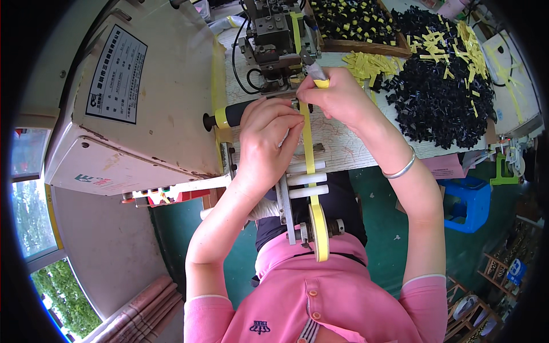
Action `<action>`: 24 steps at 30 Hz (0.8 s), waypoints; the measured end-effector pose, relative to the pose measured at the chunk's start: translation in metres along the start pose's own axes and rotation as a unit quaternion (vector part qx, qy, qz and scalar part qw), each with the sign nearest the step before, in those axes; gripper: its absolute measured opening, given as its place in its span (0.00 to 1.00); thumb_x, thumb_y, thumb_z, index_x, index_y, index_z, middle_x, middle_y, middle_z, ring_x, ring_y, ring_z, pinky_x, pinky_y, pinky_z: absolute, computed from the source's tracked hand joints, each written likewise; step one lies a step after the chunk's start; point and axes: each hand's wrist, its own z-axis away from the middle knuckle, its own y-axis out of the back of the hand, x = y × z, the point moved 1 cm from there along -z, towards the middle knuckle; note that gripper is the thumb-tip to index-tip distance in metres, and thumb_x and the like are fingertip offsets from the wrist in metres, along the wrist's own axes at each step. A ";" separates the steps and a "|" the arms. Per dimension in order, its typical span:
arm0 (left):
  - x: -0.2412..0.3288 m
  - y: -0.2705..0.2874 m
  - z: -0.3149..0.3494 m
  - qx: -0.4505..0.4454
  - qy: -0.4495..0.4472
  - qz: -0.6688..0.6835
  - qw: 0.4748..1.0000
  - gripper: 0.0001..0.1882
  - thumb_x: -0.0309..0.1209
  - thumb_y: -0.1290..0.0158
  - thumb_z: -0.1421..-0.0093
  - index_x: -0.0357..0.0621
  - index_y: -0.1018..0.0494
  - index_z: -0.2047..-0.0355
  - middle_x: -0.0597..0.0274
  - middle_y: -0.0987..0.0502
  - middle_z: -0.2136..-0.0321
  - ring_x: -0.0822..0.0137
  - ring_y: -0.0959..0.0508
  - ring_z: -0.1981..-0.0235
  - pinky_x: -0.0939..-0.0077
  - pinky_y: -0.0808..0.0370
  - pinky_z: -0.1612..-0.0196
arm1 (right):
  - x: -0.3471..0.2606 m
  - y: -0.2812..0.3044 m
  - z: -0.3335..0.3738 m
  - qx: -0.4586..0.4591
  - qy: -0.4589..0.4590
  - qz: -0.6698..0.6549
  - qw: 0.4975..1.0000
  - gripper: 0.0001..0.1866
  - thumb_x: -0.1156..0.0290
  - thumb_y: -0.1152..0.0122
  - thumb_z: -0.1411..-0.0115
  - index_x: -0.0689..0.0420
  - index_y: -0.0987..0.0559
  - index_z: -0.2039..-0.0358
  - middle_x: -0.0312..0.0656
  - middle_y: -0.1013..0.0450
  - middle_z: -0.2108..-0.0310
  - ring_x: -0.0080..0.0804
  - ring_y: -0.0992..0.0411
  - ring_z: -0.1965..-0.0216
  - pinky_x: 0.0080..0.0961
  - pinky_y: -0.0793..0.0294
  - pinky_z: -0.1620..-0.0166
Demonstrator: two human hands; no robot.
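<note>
A yellow strip (309, 143) runs from a reel (320, 228) at my waist, over white rollers (307, 178), up to the dark metal press head (274, 34). My left hand (266, 137) is closed, its thumb and fingertips together at the strip's left edge; what they pinch is hidden. Beside its knuckles a black cylindrical handle (235, 113) with a yellow band sticks out. My right hand (341, 98) is closed around a small tool with a grey metal blade (314, 68) and a yellow band, its fingertips close to the strip just below the press head.
On the right of the table lie a large heap of small black parts (437, 103) and loose yellow pieces (369, 66). Behind them stands a wooden tray (366, 48) of black and yellow parts. A beige machine cabinet (154, 114) fills the left. A blue stool (469, 200) stands at right.
</note>
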 end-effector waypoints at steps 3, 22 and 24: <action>0.000 0.000 0.000 -0.001 0.001 0.000 1.000 0.08 0.19 0.41 0.56 0.39 0.26 0.74 0.59 0.25 0.71 0.56 0.24 0.61 0.61 0.31 0.54 | -0.001 0.001 0.002 0.001 0.015 0.015 1.000 0.04 0.72 0.40 0.49 0.59 0.22 0.75 0.31 0.33 0.83 0.15 0.39 0.82 0.17 0.42 0.81; -0.001 0.006 -0.008 0.002 0.073 0.041 0.996 0.05 0.20 0.41 0.52 0.38 0.24 0.72 0.58 0.23 0.70 0.61 0.23 0.65 0.71 0.29 0.60 | 0.028 0.003 0.002 -0.019 0.174 0.102 0.979 0.06 0.71 0.43 0.42 0.60 0.25 0.67 0.37 0.30 0.74 0.25 0.28 0.70 0.21 0.30 0.67; -0.001 0.008 -0.011 -0.015 0.098 0.047 0.994 0.05 0.19 0.42 0.49 0.37 0.23 0.70 0.57 0.23 0.69 0.63 0.23 0.64 0.75 0.29 0.60 | 0.023 0.001 0.007 -0.025 0.111 0.026 0.993 0.07 0.70 0.43 0.41 0.61 0.25 0.67 0.37 0.30 0.75 0.23 0.29 0.69 0.21 0.31 0.66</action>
